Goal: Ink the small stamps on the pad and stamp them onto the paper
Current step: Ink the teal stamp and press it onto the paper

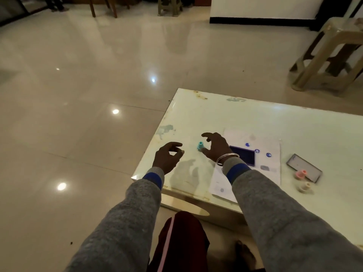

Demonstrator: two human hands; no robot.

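A small teal stamp (200, 146) stands on the white table (216, 112), left of the paper. My right hand (215, 148) hovers just beside it with fingers spread, the thumb close to the stamp's base but not closed on it. My left hand (168, 157) hangs over the table's left edge, fingers loosely curled and holding nothing. The white paper (261, 169) carries several blue stamp marks (257, 151). The purple ink pad (244, 155) lies on the paper, partly hidden by my right wrist. A pink stamp (301, 174) and a cream stamp (305, 187) stand to the right.
The ink pad's lid (306, 169) lies right of the paper, behind the pink stamp. A plastic stool (332, 55) stands on the tiled floor beyond the table's far right. My knee (182, 238) is below the table's near edge.
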